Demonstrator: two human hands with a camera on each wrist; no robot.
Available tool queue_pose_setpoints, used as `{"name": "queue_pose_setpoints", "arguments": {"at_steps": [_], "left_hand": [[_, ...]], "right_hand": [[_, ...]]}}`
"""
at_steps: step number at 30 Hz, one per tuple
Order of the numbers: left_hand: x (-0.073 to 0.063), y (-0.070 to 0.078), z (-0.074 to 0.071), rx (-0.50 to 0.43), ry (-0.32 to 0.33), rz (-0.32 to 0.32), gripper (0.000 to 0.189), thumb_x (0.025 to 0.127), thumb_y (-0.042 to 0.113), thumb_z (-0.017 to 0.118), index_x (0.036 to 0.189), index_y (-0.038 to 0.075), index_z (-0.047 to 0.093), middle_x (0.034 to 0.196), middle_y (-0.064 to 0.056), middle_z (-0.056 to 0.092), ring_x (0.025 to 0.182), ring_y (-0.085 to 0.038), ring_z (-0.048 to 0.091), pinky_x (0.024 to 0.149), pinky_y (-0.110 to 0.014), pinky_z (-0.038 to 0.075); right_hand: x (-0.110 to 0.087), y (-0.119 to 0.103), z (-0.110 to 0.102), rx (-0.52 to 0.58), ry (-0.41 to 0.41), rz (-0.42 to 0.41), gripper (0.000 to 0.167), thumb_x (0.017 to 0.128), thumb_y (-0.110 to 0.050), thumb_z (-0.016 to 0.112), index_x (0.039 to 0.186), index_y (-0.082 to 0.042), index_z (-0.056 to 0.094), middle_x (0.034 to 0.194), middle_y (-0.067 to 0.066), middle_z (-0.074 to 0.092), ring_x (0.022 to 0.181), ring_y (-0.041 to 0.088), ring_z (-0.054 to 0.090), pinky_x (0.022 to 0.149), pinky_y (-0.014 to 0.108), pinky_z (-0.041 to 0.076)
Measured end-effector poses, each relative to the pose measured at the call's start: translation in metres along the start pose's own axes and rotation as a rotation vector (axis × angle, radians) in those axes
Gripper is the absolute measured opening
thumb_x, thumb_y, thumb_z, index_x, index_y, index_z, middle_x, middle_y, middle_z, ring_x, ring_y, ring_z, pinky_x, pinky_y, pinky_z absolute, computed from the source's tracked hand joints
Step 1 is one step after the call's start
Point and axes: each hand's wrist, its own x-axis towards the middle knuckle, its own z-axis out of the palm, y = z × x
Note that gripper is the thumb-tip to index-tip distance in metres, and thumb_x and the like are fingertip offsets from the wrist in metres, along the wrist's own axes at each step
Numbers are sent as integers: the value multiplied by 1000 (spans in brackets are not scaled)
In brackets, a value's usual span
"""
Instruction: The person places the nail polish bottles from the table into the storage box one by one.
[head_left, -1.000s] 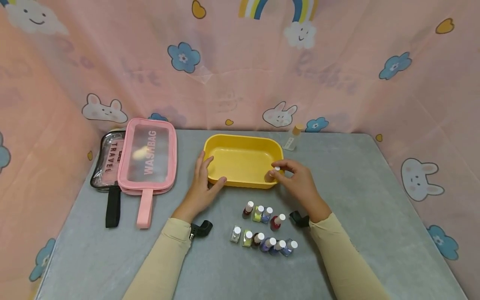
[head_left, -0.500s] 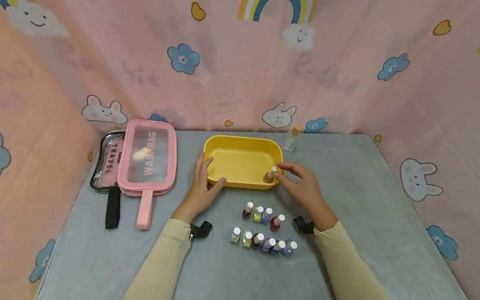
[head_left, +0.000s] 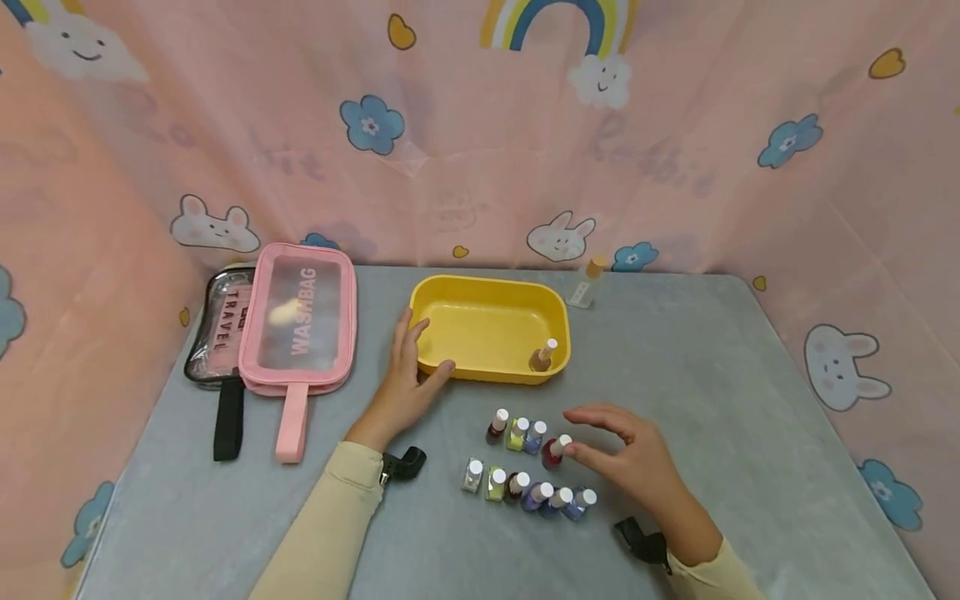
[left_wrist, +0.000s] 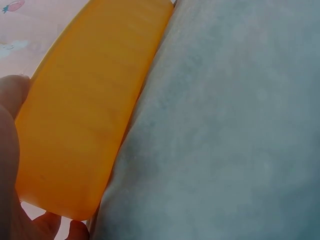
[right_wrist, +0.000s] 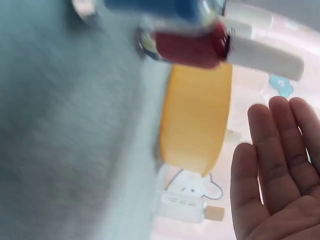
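In the head view my left hand (head_left: pixel 403 390) rests against the left end of a yellow tray (head_left: pixel 487 372), fingers spread and thumb along its front wall. The left wrist view shows fingertips around the tray's corner. A brown nail polish bottle (head_left: pixel 541 360) with a white cap stands inside the tray, at the front right. My right hand (head_left: pixel 636 457) is beside a red nail polish bottle (head_left: pixel 551 452), its thumb near the white cap. In the right wrist view the straight fingers are apart from that bottle; the thumb is hidden there.
Several more nail polish bottles (head_left: pixel 537 497) stand in two rows before the tray. A pink wash bag (head_left: pixel 296 387) overlaps a black-edged travel bag (head_left: pixel 213 321) at the left. Behind the tray's right end stands a clear bottle (head_left: pixel 581 293) with a tan cap. Patterned cloth hangs behind.
My right hand has let go of the brown nail polish bottle inside the tray and moved toward me to the red one. My left hand has stayed at the tray.
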Motion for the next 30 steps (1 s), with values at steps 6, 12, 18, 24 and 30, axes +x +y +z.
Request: {"name": "queue_pose_setpoints", "arguments": {"at_steps": [6, 12, 18, 24, 30], "left_hand": [[0, -1, -1, -1, 0, 6, 80, 105, 40, 64, 166, 12, 21, 177, -2, -11, 159, -34, 13, 125, -58, 19], [-1, 0, -1, 1, -2, 6, 80, 105, 40, 65, 166, 12, 21, 177, -2, -11, 159, -34, 13, 125, -58, 19], [0, -1, 0, 3, 4, 23, 79, 106, 38, 65, 166, 10, 21, 177, -4, -10, 159, -35, 14, 125, -58, 20], [1, -2, 0, -1, 3, 26, 80, 105, 38, 65, 166, 10, 22, 177, -3, -10, 159, -35, 14, 125, -58, 20], [1, -3, 0, 1, 1, 19, 80, 105, 40, 65, 167, 12, 21, 177, -2, -10, 159, -34, 13, 124, -58, 20]], "right_hand": [[-4, 7, 9, 0, -24, 73, 27, 81, -12, 94, 106, -10, 83, 106, -5, 78, 102, 11, 70, 92, 22, 53], [-3, 11, 14, 36, -49, 149, 20, 85, -10, 91, 102, -14, 81, 100, -6, 77, 98, 14, 71, 92, 33, 58], [-1, 10, 8, -5, -23, 162, 17, 88, -14, 89, 101, -14, 79, 97, -9, 76, 97, 12, 70, 93, 36, 58], [35, -8, -17, -60, 44, 71, 16, 92, -13, 86, 104, -8, 77, 99, -3, 77, 99, 12, 68, 96, 21, 51], [97, -19, -27, 11, 50, 72, 24, 95, -20, 83, 110, -3, 75, 107, 8, 75, 110, 22, 66, 106, 43, 51]]}}
